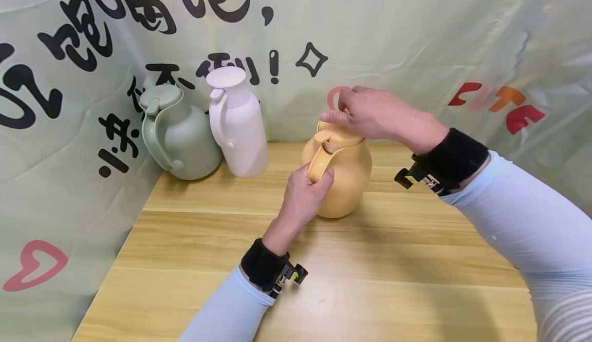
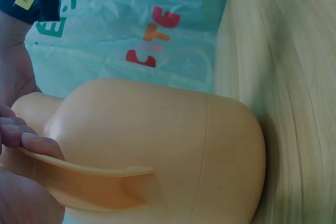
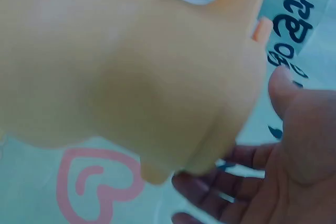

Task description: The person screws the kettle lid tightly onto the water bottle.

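Observation:
A yellow-orange thermos jug [image 1: 344,183] stands upright on the wooden table. My left hand [image 1: 305,193] grips its handle [image 2: 100,182], thumb on one side and fingers wrapped round the other. Above the jug, my right hand [image 1: 374,111] reaches over the lid [image 1: 339,135] from the right. In the right wrist view the right hand [image 3: 304,145] has its thumb slightly apart from the lid and its fingers spread along the far side, one fingertip at the lid's edge. The palm stays off the jug.
A grey-green jug [image 1: 189,136] and a pale pink jug [image 1: 242,126] stand at the back left of the table [image 1: 416,260]. A printed cloth [image 1: 393,34] hangs behind and along the left side.

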The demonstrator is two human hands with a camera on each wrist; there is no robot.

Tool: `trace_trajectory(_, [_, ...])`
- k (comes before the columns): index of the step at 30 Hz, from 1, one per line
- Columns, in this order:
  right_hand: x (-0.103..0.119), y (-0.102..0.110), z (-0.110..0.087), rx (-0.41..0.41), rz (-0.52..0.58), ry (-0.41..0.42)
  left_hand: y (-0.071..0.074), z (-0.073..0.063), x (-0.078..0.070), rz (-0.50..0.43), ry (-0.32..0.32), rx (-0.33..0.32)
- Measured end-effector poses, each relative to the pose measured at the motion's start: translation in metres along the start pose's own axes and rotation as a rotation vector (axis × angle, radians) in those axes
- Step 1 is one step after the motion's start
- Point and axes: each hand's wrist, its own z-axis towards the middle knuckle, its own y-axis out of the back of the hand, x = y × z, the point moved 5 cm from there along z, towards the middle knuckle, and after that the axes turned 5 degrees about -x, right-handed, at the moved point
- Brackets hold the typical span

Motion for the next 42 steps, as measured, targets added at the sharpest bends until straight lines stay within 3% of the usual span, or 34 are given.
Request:
trace_trajectory(5, [-0.003, 0.006, -0.009, 0.107, 0.065, 0.101, 0.000, 0.000, 0.000, -0.002, 0.004, 0.011])
trace_trajectory(10, [-0.004, 0.007, -0.014, 0.172, 0.068, 0.122, 0.001, 0.000, 0.001, -0.007, 0.001, 0.006])
trace_trajectory(15, [-0.002, 0.003, -0.011, 0.129, 0.054, 0.147, 0.000, 0.000, 0.000, -0.012, -0.017, 0.009])
trace_trajectory(23, [-0.009, -0.002, -0.005, 0.012, -0.071, -0.009, 0.001, 0.000, -0.001, -0.005, -0.009, 0.012])
trace_trajectory(29, [-0.012, -0.004, -0.004, -0.034, -0.058, -0.032, 0.000, -0.001, -0.001, -0.004, -0.001, 0.006])
trace_trajectory(35, [-0.009, 0.004, -0.008, 0.029, 0.070, 0.085, 0.000, -0.001, 0.000, -0.007, 0.002, 0.010])
trace_trajectory(42, [-0.001, 0.004, -0.009, 0.116, 0.089, 0.187, -0.001, -0.001, 0.000, -0.020, 0.013, 0.014])
